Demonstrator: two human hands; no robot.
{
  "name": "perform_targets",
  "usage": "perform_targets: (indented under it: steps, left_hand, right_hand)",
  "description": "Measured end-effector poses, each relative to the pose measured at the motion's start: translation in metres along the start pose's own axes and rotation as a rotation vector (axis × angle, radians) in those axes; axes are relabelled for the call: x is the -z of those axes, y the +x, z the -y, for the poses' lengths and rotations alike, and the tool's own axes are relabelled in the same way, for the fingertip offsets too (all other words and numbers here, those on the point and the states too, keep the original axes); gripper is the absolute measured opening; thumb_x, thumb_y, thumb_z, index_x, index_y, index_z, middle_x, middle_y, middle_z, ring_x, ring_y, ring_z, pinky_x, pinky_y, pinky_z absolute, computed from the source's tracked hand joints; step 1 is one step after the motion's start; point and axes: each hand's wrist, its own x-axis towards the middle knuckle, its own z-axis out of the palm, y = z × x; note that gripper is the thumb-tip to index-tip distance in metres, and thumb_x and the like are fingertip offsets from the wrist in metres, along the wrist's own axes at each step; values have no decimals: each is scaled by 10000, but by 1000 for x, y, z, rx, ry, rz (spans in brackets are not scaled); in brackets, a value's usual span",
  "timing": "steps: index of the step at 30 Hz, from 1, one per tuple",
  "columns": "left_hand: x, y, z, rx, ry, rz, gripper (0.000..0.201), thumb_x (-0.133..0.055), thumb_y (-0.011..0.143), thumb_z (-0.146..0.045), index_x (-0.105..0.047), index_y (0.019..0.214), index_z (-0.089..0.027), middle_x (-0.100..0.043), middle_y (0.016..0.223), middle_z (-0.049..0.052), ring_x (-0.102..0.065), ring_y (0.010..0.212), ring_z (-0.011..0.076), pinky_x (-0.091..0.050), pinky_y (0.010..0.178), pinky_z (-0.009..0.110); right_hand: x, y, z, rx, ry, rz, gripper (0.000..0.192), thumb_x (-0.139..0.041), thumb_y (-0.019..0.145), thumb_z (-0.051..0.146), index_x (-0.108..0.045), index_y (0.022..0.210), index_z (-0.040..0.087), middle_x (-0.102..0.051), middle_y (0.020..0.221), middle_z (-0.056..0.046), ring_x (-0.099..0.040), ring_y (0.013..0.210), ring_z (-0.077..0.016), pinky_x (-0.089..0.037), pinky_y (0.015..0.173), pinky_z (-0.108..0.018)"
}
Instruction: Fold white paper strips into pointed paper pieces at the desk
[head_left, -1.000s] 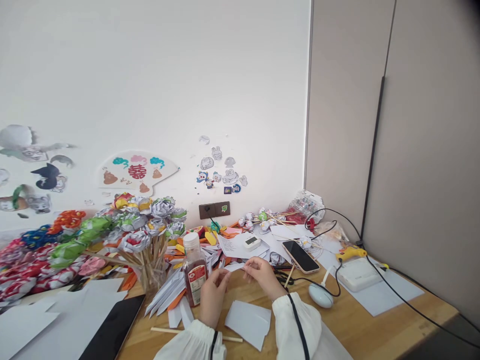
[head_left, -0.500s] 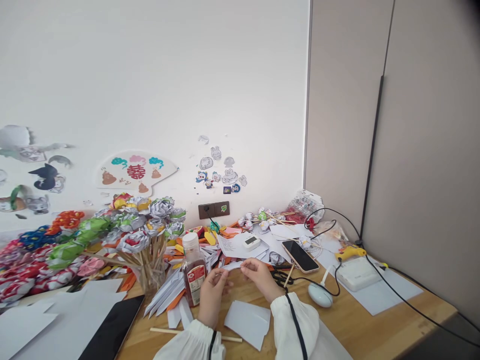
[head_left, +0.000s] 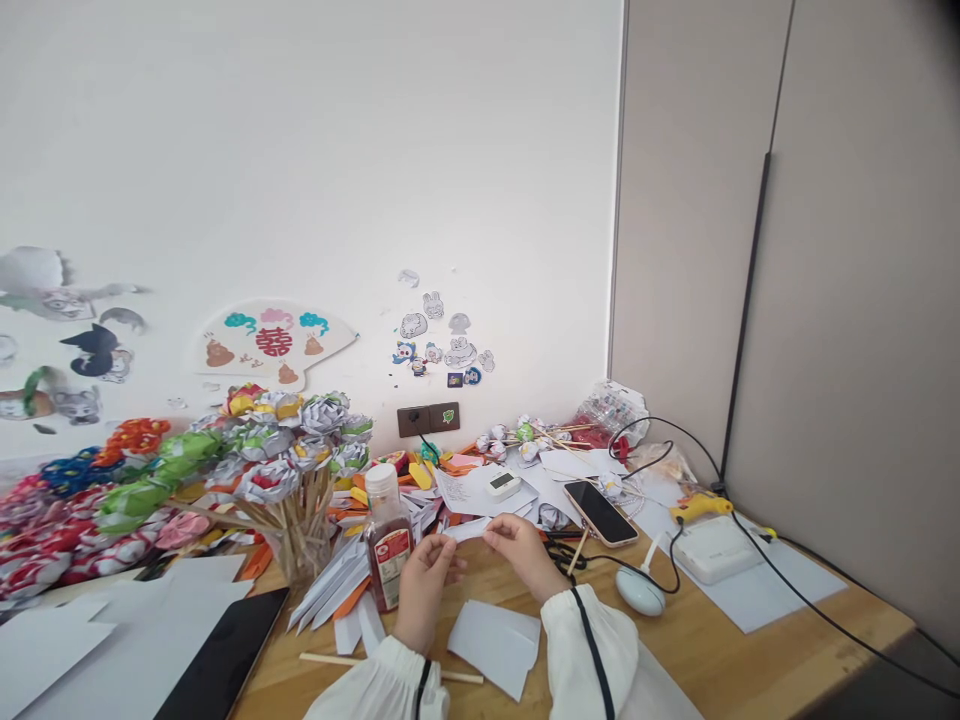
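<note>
Wooden table, one, below. Left hand and right hand, a pair, thumbs pinching against fingers. White paper strip (narrow, slightly tilted), one: between the hands, an end in each pinch.

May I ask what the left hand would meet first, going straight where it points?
Past the paper strip it pinches, the left hand would probably meet the white sheet behind; depth is unclear.

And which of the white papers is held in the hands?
The small narrow strip, pinched by both the left hand and the right hand. No other is held: the larger white paper between the sleeves lies on the table.
</note>
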Motion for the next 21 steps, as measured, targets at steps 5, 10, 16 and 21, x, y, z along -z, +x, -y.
perform_targets:
  steps: [5, 10, 16, 21]
  left_hand:
    - [1, 2, 0, -15, 22, 11, 295, -630, 563, -439, -531, 644, -173, -579, 527, -37, -575, 516, 143, -462, 478, 239]
    - [2, 3, -1, -21, 44, 38, 277, -635, 569, -417, -553, 630, -160, -607, 490, -13, -575, 494, 145, -454, 498, 240]
    - [1, 3, 0, -23, 40, 62, 268, -638, 573, -404, -548, 638, -160, -601, 507, -15, -578, 504, 146, -459, 497, 241]
    - [1, 3, 1, -26, 23, 75, 250, -627, 596, -389, -532, 650, -164, -586, 525, -24, -574, 517, 142, -466, 504, 245]
  right_hand:
    - [0, -2, 2, 15, -3, 1, 239, -608, 644, 403, -565, 670, 170, -549, 581, 21, -528, 563, -130, -412, 573, -244]
    - [-4, -6, 1, 49, 12, 42, 242, -596, 664, 390, -601, 797, 189, -599, 742, -6, -547, 663, -145, -424, 609, -250]
    - [-5, -6, -2, 70, -21, 64, 236, -588, 676, 382, -620, 795, 181, -615, 788, -27, -551, 761, -174, -422, 670, -270]
    - [-6, -5, -4, 64, -14, 59, 251, -582, 675, 400, -620, 787, 179, -610, 761, -21, -550, 723, -165, -427, 635, -258]
